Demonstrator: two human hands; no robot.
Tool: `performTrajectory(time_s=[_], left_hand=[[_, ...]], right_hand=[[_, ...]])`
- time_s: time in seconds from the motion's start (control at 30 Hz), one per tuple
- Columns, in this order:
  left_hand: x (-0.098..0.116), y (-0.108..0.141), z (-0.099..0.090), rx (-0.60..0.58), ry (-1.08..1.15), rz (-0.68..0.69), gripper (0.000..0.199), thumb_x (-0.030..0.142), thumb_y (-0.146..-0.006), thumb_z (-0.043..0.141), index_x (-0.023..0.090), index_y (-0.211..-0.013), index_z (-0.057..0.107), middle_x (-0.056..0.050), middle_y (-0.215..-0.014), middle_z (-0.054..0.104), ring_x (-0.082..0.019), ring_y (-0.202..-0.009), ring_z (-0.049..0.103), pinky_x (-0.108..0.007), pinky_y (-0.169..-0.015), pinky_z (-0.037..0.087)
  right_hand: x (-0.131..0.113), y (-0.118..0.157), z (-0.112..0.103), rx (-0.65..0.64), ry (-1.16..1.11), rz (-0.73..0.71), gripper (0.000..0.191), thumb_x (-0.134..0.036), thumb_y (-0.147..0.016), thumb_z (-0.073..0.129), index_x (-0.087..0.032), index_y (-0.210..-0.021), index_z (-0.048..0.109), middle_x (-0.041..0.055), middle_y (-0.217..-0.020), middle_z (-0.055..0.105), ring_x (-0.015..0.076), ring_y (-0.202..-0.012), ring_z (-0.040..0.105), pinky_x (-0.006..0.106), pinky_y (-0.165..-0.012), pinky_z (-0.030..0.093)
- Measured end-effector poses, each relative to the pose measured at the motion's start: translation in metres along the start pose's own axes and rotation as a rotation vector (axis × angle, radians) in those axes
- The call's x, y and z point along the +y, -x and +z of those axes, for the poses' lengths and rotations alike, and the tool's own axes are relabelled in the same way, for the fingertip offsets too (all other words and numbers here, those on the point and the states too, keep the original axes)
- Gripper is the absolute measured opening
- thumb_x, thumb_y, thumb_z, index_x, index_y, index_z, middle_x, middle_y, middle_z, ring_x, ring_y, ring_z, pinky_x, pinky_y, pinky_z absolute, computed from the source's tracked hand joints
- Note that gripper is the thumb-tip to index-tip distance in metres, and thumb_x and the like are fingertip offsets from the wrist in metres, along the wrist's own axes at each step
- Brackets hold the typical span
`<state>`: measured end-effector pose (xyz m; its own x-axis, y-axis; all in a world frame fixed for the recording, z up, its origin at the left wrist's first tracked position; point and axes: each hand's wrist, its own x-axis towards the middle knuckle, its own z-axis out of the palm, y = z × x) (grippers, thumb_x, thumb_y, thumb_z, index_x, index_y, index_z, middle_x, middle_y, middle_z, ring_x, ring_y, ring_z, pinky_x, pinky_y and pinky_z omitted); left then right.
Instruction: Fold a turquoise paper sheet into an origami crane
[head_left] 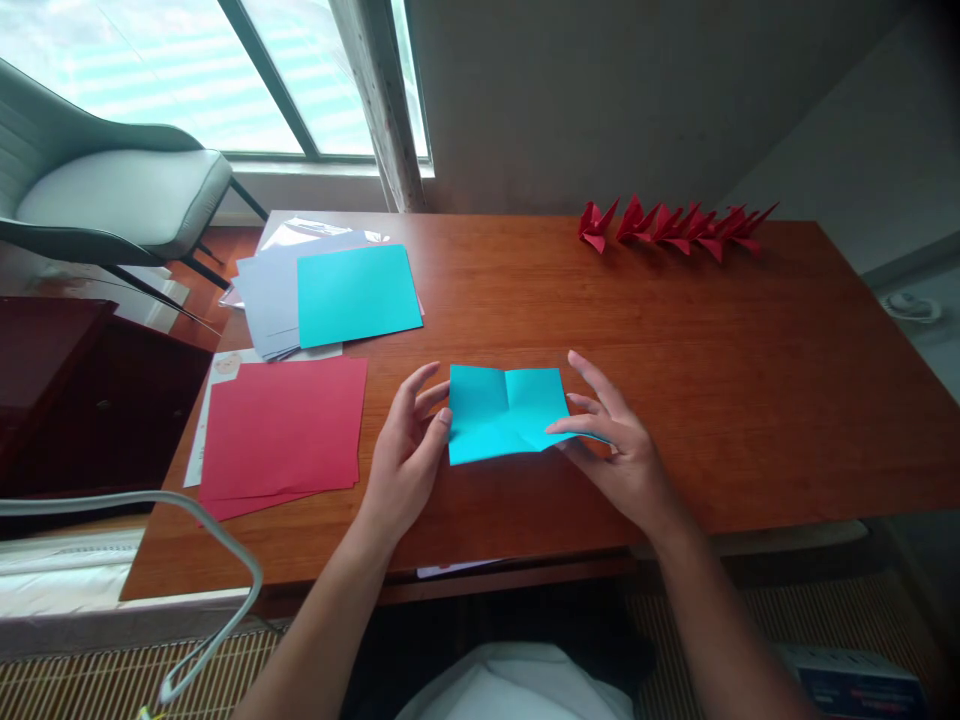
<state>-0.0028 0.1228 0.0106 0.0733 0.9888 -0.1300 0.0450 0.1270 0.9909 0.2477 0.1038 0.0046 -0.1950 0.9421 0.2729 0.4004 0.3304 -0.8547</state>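
A turquoise sheet of paper (491,410) with crossing fold creases is held just above or on the table in front of me. My left hand (409,440) is at its left edge, the thumb tip at the front and some fingertips passing behind the edge. At the lower right corner, my right hand (611,440) grips the paper between a finger on top and the thumb below, and that corner bends outward. The right index finger is stretched up, off the sheet. The paper's underside is hidden.
Red paper sheets (289,430) lie to the left on the wooden table (495,290). Behind them, another turquoise sheet (360,295) rests on pale sheets (266,290). Several red origami cranes (675,228) line the far right edge. A chair (120,190) stands by the window.
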Motion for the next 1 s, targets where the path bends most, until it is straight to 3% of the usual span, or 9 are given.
performTrajectory(time_s=[0.1,0.17,0.27,0.4,0.57,0.7,0.83,0.93,1.0], left_hand=[[-0.001,0.008,-0.007,0.007,-0.387,0.268,0.053,0.017,-0.095,0.051,0.026,-0.147,0.046,-0.011,-0.156,0.047,-0.027,-0.141,0.048,-0.044,-0.114,0.043],[-0.001,0.012,-0.012,-0.125,-0.568,0.403,0.058,0.008,-0.090,0.051,0.027,-0.144,0.051,-0.009,-0.157,0.047,-0.028,-0.147,0.040,-0.048,-0.119,0.038],[-0.004,0.012,-0.019,-0.344,-0.640,0.553,0.061,0.003,-0.087,0.052,0.029,-0.142,0.054,-0.006,-0.145,0.061,-0.026,-0.144,0.046,-0.050,-0.121,0.034],[-0.008,0.004,-0.028,-0.515,-0.712,0.614,0.054,0.006,-0.089,0.054,0.031,-0.136,0.061,-0.003,-0.137,0.068,-0.025,-0.137,0.055,-0.051,-0.123,0.031],[-0.007,0.000,-0.035,-0.528,-0.845,0.617,0.045,0.016,-0.094,0.059,0.030,-0.137,0.061,-0.005,-0.144,0.062,-0.028,-0.139,0.053,-0.054,-0.123,0.026],[-0.004,0.003,-0.035,-0.465,-0.757,0.573,0.033,0.017,-0.095,0.059,0.031,-0.124,0.069,-0.001,-0.126,0.074,-0.023,-0.122,0.067,-0.046,-0.119,0.034],[-0.002,0.001,-0.026,-0.217,-0.701,0.446,0.022,0.023,-0.096,0.060,0.027,-0.115,0.070,-0.003,-0.105,0.079,-0.022,-0.106,0.072,-0.039,-0.103,0.050],[0.004,-0.001,-0.012,-0.039,-0.778,0.401,0.039,0.027,-0.097,0.060,0.024,-0.135,0.058,-0.007,-0.117,0.076,-0.024,-0.108,0.071,-0.037,-0.094,0.055],[0.010,0.002,-0.001,0.081,-0.938,0.543,0.052,0.026,-0.094,0.063,0.020,-0.145,0.049,-0.013,-0.135,0.067,-0.028,-0.122,0.065,-0.044,-0.103,0.050]], right_hand=[[0.006,0.000,0.005,-0.051,0.013,0.041,0.011,-0.024,-0.094,0.066,-0.029,-0.096,0.075,0.0044,-0.151,0.055,0.0274,-0.139,0.052,0.049,-0.111,0.049],[0.007,0.000,0.005,-0.082,0.041,0.008,0.013,-0.022,-0.094,0.065,-0.030,-0.099,0.075,0.0042,-0.139,0.066,0.0266,-0.136,0.055,0.051,-0.112,0.048],[0.007,0.000,0.003,-0.119,0.143,-0.109,0.023,-0.016,-0.094,0.062,-0.030,-0.107,0.074,0.0039,-0.132,0.071,0.0269,-0.136,0.056,0.052,-0.110,0.049],[0.011,0.002,-0.003,-0.278,0.315,-0.259,0.039,-0.009,-0.093,0.057,-0.031,-0.124,0.069,0.0040,-0.133,0.070,0.0280,-0.137,0.055,0.056,-0.111,0.046],[0.015,0.004,-0.013,-0.398,0.367,-0.292,0.039,-0.019,-0.095,0.061,-0.027,-0.133,0.064,0.0057,-0.144,0.062,0.0286,-0.144,0.046,0.057,-0.116,0.040],[0.012,0.005,-0.017,-0.323,0.239,-0.232,0.025,-0.021,-0.096,0.062,-0.029,-0.117,0.073,0.0027,-0.128,0.073,0.0265,-0.133,0.058,0.050,-0.109,0.049],[0.008,0.003,-0.011,-0.164,0.121,-0.086,0.017,-0.021,-0.097,0.061,-0.028,-0.106,0.074,0.0014,-0.106,0.079,0.0224,-0.108,0.071,0.041,-0.096,0.056],[0.004,-0.004,-0.004,-0.050,0.171,0.060,0.013,-0.026,-0.097,0.062,-0.027,-0.104,0.073,0.0015,-0.102,0.079,0.0208,-0.096,0.074,0.036,-0.087,0.057],[0.002,-0.011,-0.001,-0.035,0.229,0.143,0.014,-0.028,-0.097,0.061,-0.026,-0.105,0.073,0.0013,-0.102,0.079,0.0203,-0.090,0.074,0.033,-0.080,0.057]])
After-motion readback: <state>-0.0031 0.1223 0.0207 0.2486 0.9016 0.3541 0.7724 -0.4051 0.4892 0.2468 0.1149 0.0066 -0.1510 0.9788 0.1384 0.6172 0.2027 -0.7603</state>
